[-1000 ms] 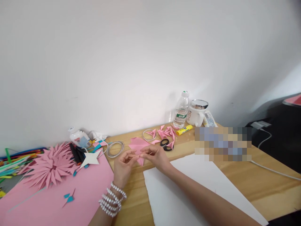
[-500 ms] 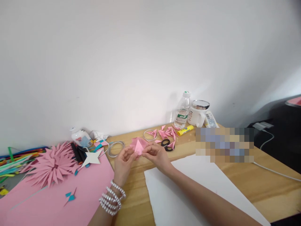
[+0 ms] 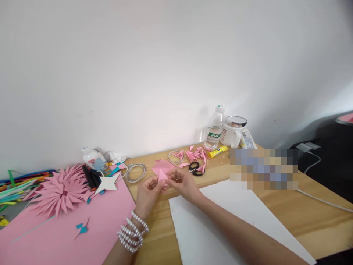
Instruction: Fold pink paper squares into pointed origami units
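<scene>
The table point(image 3: 325, 224) is spanning the lower frame. A white sheet point(image 3: 226, 224) is lying at lower centre-right; a pink sheet point(image 3: 102, 224) is covering the lower left. A paper rosette point(image 3: 56, 195) is overlapping the pink sheet at left of frame. Near centre, the left hand point(image 3: 149, 193) and right hand point(image 3: 183, 184) are pinching one item between thumbs and fingertips. Right of centre, a clear bottle point(image 3: 214, 132) is standing upright, apparently containing clear liquid. Just beside it, a white mug point(image 3: 228, 138) is standing with a shiny round top; its contents are not showing clearly. At left, a white bottle point(image 3: 95, 160) is sitting tilted, contents hidden. Between the hands, the folded pink paper point(image 3: 162, 176) is pointing upward. The current step is apparently involving folding or creasing; the next move is probably calling for aligned edges and steady fingertip pressure
</scene>
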